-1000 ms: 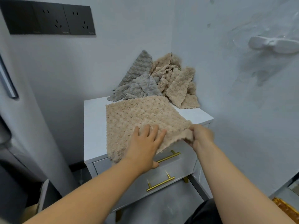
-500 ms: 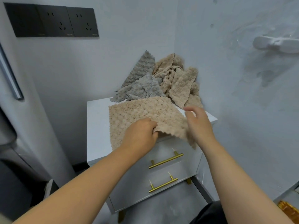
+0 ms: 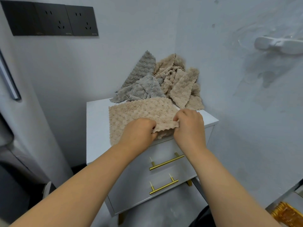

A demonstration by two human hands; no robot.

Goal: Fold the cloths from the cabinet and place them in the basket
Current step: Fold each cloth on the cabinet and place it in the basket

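The beige cloth [image 3: 141, 112] lies spread on the cabinet [image 3: 96, 128] top, with its near edge raised off the surface. The left hand [image 3: 139, 133] has its grip clamped on that edge with curled fingers. The right hand [image 3: 190, 126] has its grip pinched on the same edge just beside it, towards the cloth's right corner. A fold away from the body is judged to be the step in hand.

Both grips are set close together on the right part of the edge, and the near left corner is held by nothing. If the edge is carried over as it is, that corner is likely to be left behind, and a skewed fold with unmatched edges would result.

The cloth is plush and limp, and the cabinet top looks smooth. The whole cloth could be pushed along instead of folded, since nothing pins its far edge. The pile [image 3: 157, 84] of grey and beige cloths sits just behind, close against that far edge. It could be shoved into the corner or caught up in the fold.

If the edge is let go early, the cloth could be dragged off the front. Whether the gold wire thing [image 3: 285, 213] at the lower right is the basket cannot be told.
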